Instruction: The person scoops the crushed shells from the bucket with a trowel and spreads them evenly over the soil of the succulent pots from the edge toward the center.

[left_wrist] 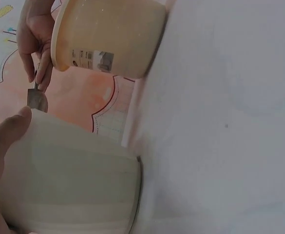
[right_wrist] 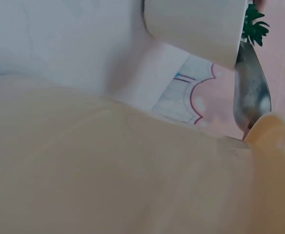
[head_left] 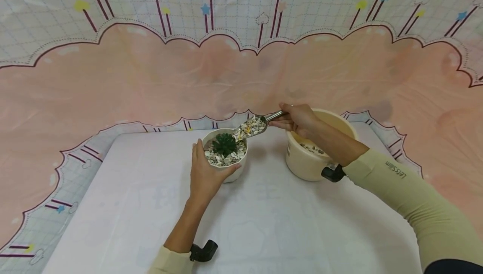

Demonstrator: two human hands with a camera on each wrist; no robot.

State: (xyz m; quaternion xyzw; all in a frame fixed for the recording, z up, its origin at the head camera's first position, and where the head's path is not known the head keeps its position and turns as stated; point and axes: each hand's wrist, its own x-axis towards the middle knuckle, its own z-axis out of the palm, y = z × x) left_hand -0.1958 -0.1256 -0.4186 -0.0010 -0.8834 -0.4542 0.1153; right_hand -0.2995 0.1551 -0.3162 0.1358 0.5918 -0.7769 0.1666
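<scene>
My left hand [head_left: 205, 173] holds a white flowerpot [head_left: 237, 176], thumb at the near side of its rim and fingers round the left side. In the pot, a dark green succulent [head_left: 224, 144] is surrounded by pale pebbles [head_left: 220, 160]. My right hand [head_left: 299, 119] grips the handle of a metal scoop [head_left: 275, 115], heaped with white and yellowish pebbles [head_left: 252, 126]. The scoop's tip overlaps the pot's right rim, close beside the plant. In the right wrist view, the scoop's shiny underside [right_wrist: 252, 90] shows against the pot's edge; the right hand is hidden there.
A cream bucket [head_left: 305, 165] stands right of the pot, under my right forearm, with some pebbles [head_left: 313, 148] at its bottom. Both stand on a white-covered table [head_left: 264, 223]. Behind hangs a patterned pink cloth [head_left: 226, 77]. Each wrist carries a black camera mount [head_left: 203, 251].
</scene>
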